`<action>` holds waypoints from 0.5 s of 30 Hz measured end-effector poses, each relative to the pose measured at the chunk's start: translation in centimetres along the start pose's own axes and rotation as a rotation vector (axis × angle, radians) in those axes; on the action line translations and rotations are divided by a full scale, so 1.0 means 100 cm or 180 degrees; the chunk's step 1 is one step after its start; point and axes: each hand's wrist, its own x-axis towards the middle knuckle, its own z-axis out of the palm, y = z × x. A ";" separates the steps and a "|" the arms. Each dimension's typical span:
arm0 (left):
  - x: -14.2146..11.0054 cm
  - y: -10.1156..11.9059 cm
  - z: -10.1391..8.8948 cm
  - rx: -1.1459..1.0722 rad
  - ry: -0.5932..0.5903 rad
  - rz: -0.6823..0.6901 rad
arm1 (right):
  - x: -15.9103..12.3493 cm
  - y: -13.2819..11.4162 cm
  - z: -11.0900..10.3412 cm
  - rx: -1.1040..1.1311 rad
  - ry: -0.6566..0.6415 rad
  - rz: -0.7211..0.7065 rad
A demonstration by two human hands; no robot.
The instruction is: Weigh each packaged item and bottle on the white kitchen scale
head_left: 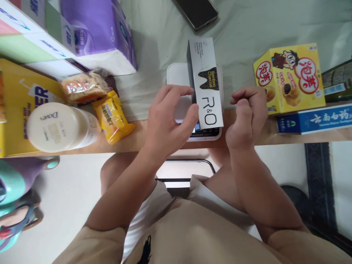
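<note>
A white and black R&O Bamboo Charcoal box [206, 79] rests on a small white kitchen scale [176, 75], covering part of its display. My left hand [170, 121] is at the left side of the box, its thumb and forefinger spread apart. Their tips are right by the box's edge; whether they touch it I cannot tell. To the right of the box, my right hand [246, 117] hovers with its fingers curled in and the thumb over them, and nothing shows in it.
On the left are a purple tissue pack [96, 33], a Dove jar [60, 126], a yellow snack packet [112, 117] and a wrapped pastry [85, 86]. A yellow puff box [291, 79], a blue carton [316, 119] and a dark bottle [339, 80] lie right. A phone [196, 13] lies behind.
</note>
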 end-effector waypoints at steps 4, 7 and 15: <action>-0.002 0.001 0.001 0.0066 0.0039 -0.0185 | 0.002 0.005 -0.003 -0.0190 -0.0287 0.0052; -0.002 0.003 0.002 0.0458 0.0148 -0.0315 | 0.002 0.008 -0.003 -0.0412 -0.0520 -0.0071; 0.003 0.027 0.020 0.0647 -0.0125 -0.0241 | -0.002 -0.003 0.002 -0.0652 -0.0840 0.0302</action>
